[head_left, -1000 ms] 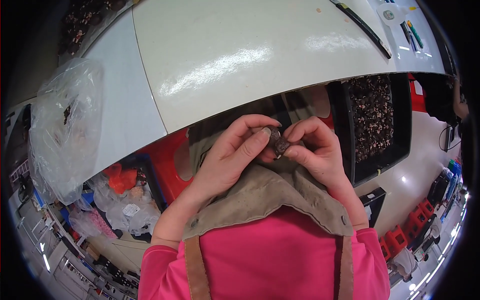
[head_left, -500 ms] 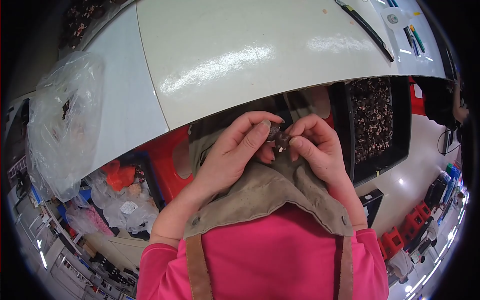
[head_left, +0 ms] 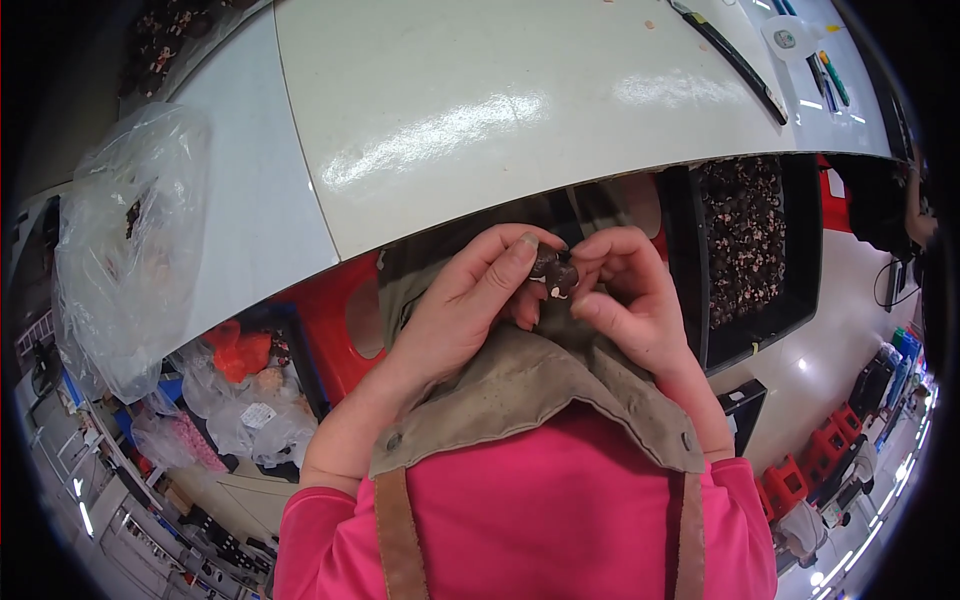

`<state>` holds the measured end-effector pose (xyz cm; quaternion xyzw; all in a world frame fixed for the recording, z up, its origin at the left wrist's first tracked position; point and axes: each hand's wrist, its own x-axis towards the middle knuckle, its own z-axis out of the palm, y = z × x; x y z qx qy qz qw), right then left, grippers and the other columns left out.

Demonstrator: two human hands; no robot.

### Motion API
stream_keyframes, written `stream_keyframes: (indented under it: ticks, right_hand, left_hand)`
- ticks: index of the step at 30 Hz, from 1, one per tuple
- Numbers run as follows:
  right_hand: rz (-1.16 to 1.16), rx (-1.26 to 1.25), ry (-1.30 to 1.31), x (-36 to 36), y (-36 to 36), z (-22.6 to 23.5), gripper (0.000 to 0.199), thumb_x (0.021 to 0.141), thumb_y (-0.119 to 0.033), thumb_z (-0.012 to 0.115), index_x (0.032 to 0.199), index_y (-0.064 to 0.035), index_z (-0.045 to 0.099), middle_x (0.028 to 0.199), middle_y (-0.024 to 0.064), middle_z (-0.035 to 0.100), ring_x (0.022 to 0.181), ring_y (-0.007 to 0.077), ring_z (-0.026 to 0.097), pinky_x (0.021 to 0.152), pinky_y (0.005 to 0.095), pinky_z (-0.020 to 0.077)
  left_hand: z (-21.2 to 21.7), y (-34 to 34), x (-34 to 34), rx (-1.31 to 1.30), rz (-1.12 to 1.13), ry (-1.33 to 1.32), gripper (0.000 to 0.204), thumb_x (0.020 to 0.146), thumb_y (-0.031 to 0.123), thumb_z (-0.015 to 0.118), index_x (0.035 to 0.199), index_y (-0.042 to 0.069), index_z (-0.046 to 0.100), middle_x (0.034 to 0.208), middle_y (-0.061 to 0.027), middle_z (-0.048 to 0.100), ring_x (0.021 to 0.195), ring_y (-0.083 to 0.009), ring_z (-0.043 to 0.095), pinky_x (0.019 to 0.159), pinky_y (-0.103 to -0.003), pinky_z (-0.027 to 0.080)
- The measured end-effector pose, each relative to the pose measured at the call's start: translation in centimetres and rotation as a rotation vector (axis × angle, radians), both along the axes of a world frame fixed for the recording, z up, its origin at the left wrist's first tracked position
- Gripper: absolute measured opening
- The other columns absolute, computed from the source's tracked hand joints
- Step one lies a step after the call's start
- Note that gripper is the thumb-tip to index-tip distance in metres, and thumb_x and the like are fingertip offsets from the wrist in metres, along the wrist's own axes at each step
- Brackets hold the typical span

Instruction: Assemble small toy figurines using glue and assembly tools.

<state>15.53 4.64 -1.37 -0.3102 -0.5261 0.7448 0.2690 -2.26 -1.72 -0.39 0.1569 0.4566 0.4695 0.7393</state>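
A small dark brown figure with rounded parts and a pale spot (head_left: 556, 272) is held between the thumb and fingers of my left hand (head_left: 478, 288). It is above my lap, just short of the table edge. My right hand (head_left: 635, 292) is close at its right side, with thumb and index finger apart. The right index fingertip is near the figure; whether it touches cannot be made out. My left fingers hide part of the figure.
A black bin (head_left: 795, 290) of similar brown and pink pieces stands at the right, under the table edge (head_left: 480, 215). A long black tool (head_left: 735, 65) and several pens (head_left: 833, 78) lie at far right. A clear plastic bag (head_left: 130, 250) drapes over the left side.
My right thumb and index finger have parted and moved slightly off the figure. The figure has turned a little in my left hand, showing more of its dark surface.
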Motion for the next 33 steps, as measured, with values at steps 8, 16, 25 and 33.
stream_keyframes:
  ticks: [8, 16, 25, 33]
  right_hand:
    - [0.049, 0.199, -0.159, 0.3, 0.2, -0.1, 0.037, 0.076, 0.000, 0.072, 0.104, -0.0040, 0.049, 0.096, 0.0048, 0.053, 0.079, 0.0090, 0.053, 0.074, 0.0232, 0.0441]
    - [0.068, 0.165, -0.122, 1.5, 1.1, -0.6, 0.037, 0.077, 0.000, 0.071, 0.104, -0.0043, 0.047, 0.099, 0.0066, 0.052, 0.079, 0.0095, 0.053, 0.073, 0.0231, 0.0441]
    - [0.049, 0.073, -0.100, 1.6, 1.1, -0.7, 0.036, 0.078, -0.004, 0.071, 0.104, -0.0037, 0.045, 0.099, 0.0065, 0.054, 0.080, 0.0098, 0.053, 0.075, 0.0244, 0.0439]
    - [0.102, -0.096, -0.091, 1.5, 1.3, -0.5, 0.034, 0.080, -0.003, 0.068, 0.104, -0.0035, 0.044, 0.096, 0.0054, 0.055, 0.092, 0.0111, 0.055, 0.082, 0.0252, 0.0443]
  left_hand:
    - [-0.5, 0.2, 0.6, 0.031, 0.006, 0.041, 0.030, 0.098, 0.031, 0.045, 0.113, 0.006, 0.053, 0.080, 0.0021, 0.051, 0.067, -0.0039, 0.045, 0.062, -0.017, 0.038]
    - [-0.2, 1.3, 1.7, 0.024, 0.020, 0.033, 0.033, 0.099, 0.033, 0.042, 0.112, 0.005, 0.054, 0.079, 0.0012, 0.051, 0.065, -0.0046, 0.044, 0.061, -0.017, 0.036]
    - [0.1, 1.3, 1.8, 0.022, 0.054, 0.069, 0.035, 0.100, 0.031, 0.039, 0.115, 0.002, 0.053, 0.073, 0.0006, 0.050, 0.062, -0.0043, 0.044, 0.060, -0.017, 0.037]
    - [0.4, 1.1, 1.7, 0.010, 0.091, 0.060, 0.033, 0.100, 0.027, 0.041, 0.116, 0.001, 0.052, 0.068, 0.0014, 0.048, 0.059, -0.0038, 0.043, 0.056, -0.018, 0.036]
